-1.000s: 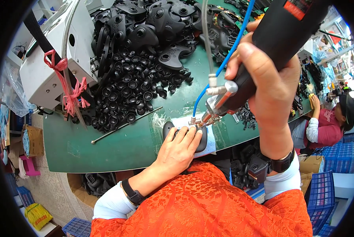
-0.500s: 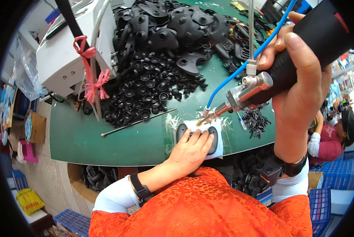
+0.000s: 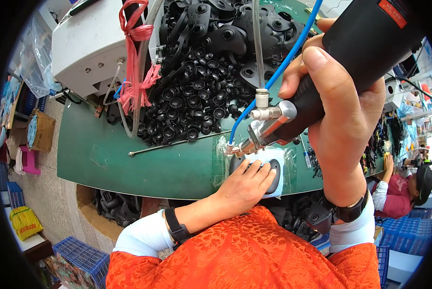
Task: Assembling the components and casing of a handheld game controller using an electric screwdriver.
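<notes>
My left hand (image 3: 242,187) lies over a black game controller (image 3: 275,172), fingers curved across its middle and holding it down on a light blue cloth pad (image 3: 277,156). Both grips of the controller show beside the fingers; the thumb is hidden. In my right hand (image 3: 343,98) is a thick black power screwdriver (image 3: 363,41), tilted down to the left. Its metal nose (image 3: 247,146) is at the far left edge of the controller, just past my left fingertips; whether the tip touches is hidden. A blue air hose (image 3: 287,58) and a clear tube (image 3: 257,43) join the screwdriver.
Black thumbstick caps (image 3: 192,103) and controller shells (image 3: 225,41) are heaped at the back of the green table (image 3: 177,176). A thin metal rod (image 3: 177,143) lies before them. A white machine (image 3: 98,43) stands at the left. A co-worker (image 3: 396,192) sits at the right.
The screwdriver and my right hand have come left and lower, its nose moving to the controller's left grip. My left hand stays on the controller. The whole view has shifted somewhat.
</notes>
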The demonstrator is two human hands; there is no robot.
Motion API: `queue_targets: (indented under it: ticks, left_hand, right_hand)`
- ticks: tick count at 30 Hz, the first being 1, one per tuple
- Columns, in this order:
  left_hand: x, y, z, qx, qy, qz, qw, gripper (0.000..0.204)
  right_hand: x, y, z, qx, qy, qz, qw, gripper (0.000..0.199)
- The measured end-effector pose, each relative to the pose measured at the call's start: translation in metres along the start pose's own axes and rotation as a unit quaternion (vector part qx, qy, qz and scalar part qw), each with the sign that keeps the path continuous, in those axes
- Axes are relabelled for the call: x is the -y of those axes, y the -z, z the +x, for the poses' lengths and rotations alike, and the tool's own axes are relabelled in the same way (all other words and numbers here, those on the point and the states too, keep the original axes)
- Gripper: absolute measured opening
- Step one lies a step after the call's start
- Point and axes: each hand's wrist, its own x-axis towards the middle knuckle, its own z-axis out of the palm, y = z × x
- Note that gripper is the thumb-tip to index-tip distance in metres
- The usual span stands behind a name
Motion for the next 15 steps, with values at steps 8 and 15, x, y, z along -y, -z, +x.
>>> queue_targets:
  ticks: [8,15]
  left_hand:
    - [0.001,-0.001,-0.002,-0.005,-0.002,-0.011,1.0,0.044]
    - [0.0,-0.005,-0.004,-0.012,0.007,-0.001,1.0,0.045]
  right_hand:
    - [0.001,-0.009,0.0,-0.03,-0.037,0.024,0.999,0.036]
    - [-0.016,-0.005,-0.005,0.013,-0.021,0.037,0.999,0.028]
